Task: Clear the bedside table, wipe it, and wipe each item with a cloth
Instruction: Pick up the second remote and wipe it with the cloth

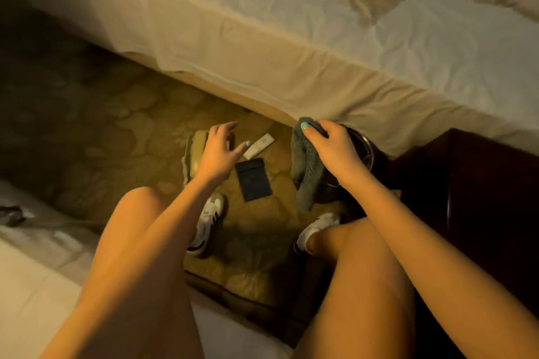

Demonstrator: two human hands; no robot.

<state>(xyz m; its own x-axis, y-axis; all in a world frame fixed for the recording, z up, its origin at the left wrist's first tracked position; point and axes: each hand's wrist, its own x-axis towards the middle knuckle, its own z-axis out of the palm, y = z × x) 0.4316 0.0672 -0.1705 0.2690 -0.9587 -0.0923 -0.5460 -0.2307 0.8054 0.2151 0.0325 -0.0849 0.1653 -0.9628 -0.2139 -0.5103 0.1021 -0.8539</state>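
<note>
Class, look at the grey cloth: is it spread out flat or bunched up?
Bunched up. The grey cloth hangs in crumpled folds from the right hand, whose thumb and fingers grip its top end.

Dim warm yellow light; deep shadow at left and right; soft blur; wide-angle edge bending.

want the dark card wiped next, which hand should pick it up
Left. The left hand is free and hovers open near the dark card, while the right hand grips the cloth.
</note>
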